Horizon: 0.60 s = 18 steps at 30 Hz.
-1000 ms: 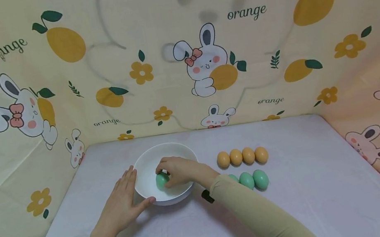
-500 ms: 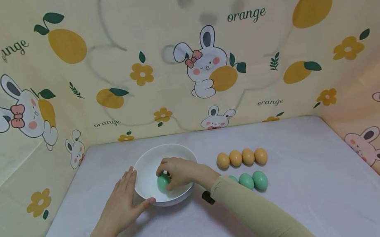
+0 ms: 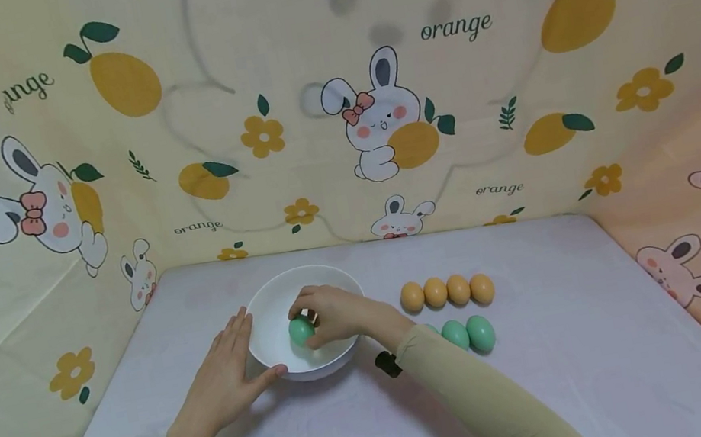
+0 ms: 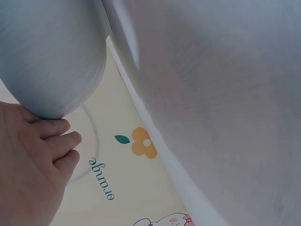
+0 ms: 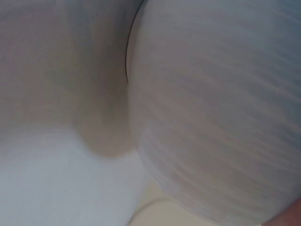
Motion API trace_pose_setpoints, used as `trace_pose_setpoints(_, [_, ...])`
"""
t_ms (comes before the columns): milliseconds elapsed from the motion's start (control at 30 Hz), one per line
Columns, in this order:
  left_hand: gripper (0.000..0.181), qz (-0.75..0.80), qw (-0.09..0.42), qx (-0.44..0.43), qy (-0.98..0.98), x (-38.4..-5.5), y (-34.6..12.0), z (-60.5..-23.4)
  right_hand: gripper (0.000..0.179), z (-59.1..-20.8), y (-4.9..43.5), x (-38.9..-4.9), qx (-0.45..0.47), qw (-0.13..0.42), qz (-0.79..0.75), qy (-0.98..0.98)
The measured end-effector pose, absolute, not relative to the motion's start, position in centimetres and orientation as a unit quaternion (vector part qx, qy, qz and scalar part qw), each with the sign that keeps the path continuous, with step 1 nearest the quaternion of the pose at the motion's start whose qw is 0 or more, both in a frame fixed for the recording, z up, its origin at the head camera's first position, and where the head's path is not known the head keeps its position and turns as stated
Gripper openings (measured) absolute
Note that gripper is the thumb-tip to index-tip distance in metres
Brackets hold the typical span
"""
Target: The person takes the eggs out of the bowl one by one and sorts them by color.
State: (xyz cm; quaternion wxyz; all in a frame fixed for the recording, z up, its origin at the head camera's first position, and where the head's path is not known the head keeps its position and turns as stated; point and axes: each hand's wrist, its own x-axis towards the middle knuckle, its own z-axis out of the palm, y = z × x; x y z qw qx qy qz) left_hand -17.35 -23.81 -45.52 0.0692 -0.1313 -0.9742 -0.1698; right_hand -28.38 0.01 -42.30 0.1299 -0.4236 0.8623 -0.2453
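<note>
In the head view, a white bowl (image 3: 320,370) stands left of the table's middle. My right hand (image 3: 336,315) reaches over its right rim and pinches a green egg (image 3: 300,330) between thumb and fingers inside the bowl. The left hand (image 3: 223,383) lies against the bowl's left side, fingers straight and thumb spread to the front rim. From the left wrist, the fingertips touch the bowl's outer wall (image 4: 51,56). Only the bowl's outer side (image 5: 211,103) fills the right wrist view; the egg is hidden there.
Right of the bowl, several yellow eggs (image 3: 447,290) form a row on the white table (image 3: 557,369). In front of them is a row of green eggs (image 3: 480,333), partly hidden by the right sleeve. Printed cloth (image 3: 293,42) hangs around the back and sides.
The right hand and the green egg have risen slightly within the bowl over the last half second. The left hand and bowl stay in place.
</note>
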Motion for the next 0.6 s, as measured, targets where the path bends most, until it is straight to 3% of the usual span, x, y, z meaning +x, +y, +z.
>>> trace_pose_setpoints(600, [0.108, -0.163, 0.061, -0.126, -0.977, -17.4, -23.7, -45.4, 0.047, -41.4, 3.1, -27.6, -0.415, 0.097, -0.334, 0.841])
